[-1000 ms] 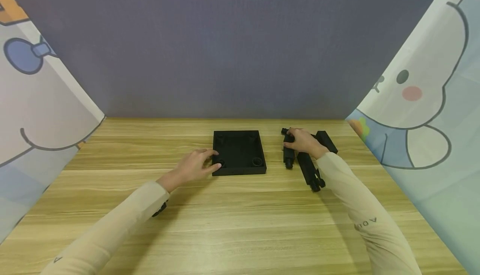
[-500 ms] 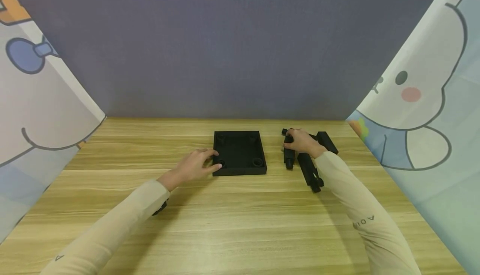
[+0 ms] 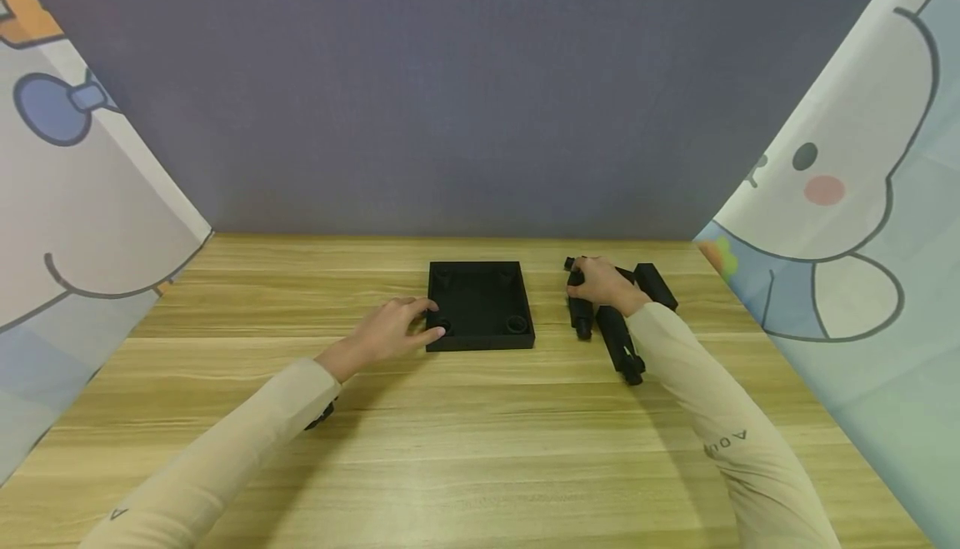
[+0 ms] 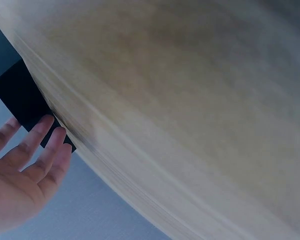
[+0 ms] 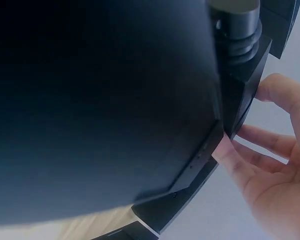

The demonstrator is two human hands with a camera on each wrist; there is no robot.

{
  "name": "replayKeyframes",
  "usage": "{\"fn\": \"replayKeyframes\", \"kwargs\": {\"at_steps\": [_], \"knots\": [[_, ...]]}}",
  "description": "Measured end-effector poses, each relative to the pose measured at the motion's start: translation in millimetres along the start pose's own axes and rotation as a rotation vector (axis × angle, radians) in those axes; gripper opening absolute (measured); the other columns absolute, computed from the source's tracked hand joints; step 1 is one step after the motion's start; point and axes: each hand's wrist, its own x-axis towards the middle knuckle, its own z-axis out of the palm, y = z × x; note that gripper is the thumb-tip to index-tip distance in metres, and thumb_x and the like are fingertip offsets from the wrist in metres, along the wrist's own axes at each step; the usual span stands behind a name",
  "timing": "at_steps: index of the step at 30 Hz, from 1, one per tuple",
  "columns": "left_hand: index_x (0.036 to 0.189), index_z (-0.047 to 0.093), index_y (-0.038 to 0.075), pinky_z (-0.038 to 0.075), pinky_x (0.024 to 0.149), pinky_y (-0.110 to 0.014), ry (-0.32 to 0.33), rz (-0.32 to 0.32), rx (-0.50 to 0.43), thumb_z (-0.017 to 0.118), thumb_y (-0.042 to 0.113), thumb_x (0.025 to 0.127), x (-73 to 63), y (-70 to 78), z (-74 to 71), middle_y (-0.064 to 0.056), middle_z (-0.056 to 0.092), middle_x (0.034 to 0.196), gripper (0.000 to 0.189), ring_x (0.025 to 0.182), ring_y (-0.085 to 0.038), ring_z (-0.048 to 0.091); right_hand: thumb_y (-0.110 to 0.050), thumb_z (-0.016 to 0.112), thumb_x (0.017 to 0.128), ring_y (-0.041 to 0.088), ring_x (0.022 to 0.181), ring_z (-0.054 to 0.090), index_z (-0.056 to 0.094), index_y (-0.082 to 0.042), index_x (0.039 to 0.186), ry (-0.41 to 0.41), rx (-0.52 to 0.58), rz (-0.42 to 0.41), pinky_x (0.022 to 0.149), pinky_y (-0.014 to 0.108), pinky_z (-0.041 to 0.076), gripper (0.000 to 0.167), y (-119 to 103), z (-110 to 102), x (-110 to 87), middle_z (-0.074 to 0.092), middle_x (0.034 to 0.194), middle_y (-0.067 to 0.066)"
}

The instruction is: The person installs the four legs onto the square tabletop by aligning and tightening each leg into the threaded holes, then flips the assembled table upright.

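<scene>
Black part swung slightly right, pinched by right hand; left hand fingers apart.

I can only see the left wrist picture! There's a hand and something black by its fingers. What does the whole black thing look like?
Observer: In the head view it's a shallow, squarish black tray, sitting on the wooden table.
Operator: Cool! And what's the other hand doing? I can't see it!
Observer: The right hand is holding a long black part, over to the right of the tray.
</scene>
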Motion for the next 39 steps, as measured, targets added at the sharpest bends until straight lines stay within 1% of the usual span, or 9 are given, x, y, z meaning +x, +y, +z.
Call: {"fn": "replayKeyframes", "kwargs": {"at_steps": [5,10,20,27,31,34,35,39], "knots": [[0.122,0.056,0.015,0.052,0.066,-0.033,0.005,0.008,0.004,0.053,0.050,0.088,0.2,-1.6,1.2,-0.010,0.063,0.111,0.049,0.086,-0.019,0.063,-0.022,0.060,0.088,0.039,0.110,0.052,0.046,0.005,0.128,-0.003,-0.004,0.007,0.087,0.050,0.046,0.050,1.1,0.5,0.8,0.047,0.129,0.027],[0.122,0.055,0.014,0.052,0.066,-0.034,-0.001,0.004,-0.002,0.053,0.049,0.088,0.0,-1.0,0.6,-0.011,0.063,0.112,0.049,0.088,-0.020,0.064,-0.020,0.060,0.088,0.040,0.110,0.052,0.044,0.005,0.129,-0.011,0.032,0.012,0.087,0.050,0.045,0.051,0.0,-1.4,-0.5,0.045,0.131,0.028],[0.122,0.055,0.014,0.049,0.060,-0.029,-0.012,-0.006,0.012,0.053,0.049,0.088,0.6,0.7,0.1,-0.009,0.064,0.104,0.049,0.080,-0.015,0.061,-0.019,0.061,0.087,0.037,0.106,0.054,0.044,0.001,0.131,-0.013,0.080,0.022,0.084,0.049,0.046,0.051,-1.2,-6.4,-5.1,0.044,0.133,0.027],[0.123,0.055,0.015,0.051,0.064,-0.031,-0.013,-0.002,0.003,0.053,0.050,0.088,1.0,1.0,0.2,-0.009,0.063,0.109,0.049,0.085,-0.017,0.062,-0.018,0.061,0.087,0.040,0.107,0.053,0.046,0.001,0.129,0.012,0.087,-0.006,0.082,0.050,0.046,0.048,5.3,-7.2,-3.7,0.047,0.128,0.029],[0.122,0.055,0.015,0.052,0.065,-0.033,-0.014,0.000,-0.001,0.053,0.049,0.088,1.4,0.8,0.4,-0.009,0.063,0.109,0.049,0.086,-0.018,0.063,-0.018,0.061,0.086,0.040,0.108,0.051,0.046,0.000,0.129,0.009,0.129,-0.008,0.084,0.051,0.045,0.049,5.4,-10.8,-5.3,0.047,0.129,0.027],[0.122,0.055,0.015,0.052,0.067,-0.034,-0.013,-0.002,-0.010,0.054,0.049,0.088,1.4,0.6,0.5,-0.009,0.063,0.109,0.048,0.087,-0.018,0.063,-0.020,0.062,0.085,0.041,0.110,0.049,0.048,0.001,0.127,0.018,0.154,-0.031,0.085,0.052,0.044,0.049,2.8,-15.1,-8.8,0.048,0.128,0.027],[0.122,0.055,0.015,0.052,0.068,-0.035,-0.012,-0.002,-0.013,0.054,0.049,0.088,1.3,0.5,0.5,-0.009,0.063,0.110,0.048,0.088,-0.018,0.063,-0.024,0.063,0.085,0.041,0.107,0.050,0.050,0.000,0.125,0.034,0.154,-0.058,0.081,0.051,0.046,0.049,5.3,-15.1,-8.1,0.049,0.125,0.027],[0.121,0.056,0.014,0.053,0.069,-0.035,-0.009,-0.001,-0.029,0.054,0.048,0.088,1.1,0.4,0.5,-0.009,0.063,0.110,0.048,0.090,-0.019,0.063,-0.027,0.065,0.083,0.041,0.103,0.051,0.052,0.000,0.122,0.042,0.158,-0.076,0.079,0.051,0.046,0.049,5.3,-18.2,-9.4,0.052,0.120,0.027]]}}
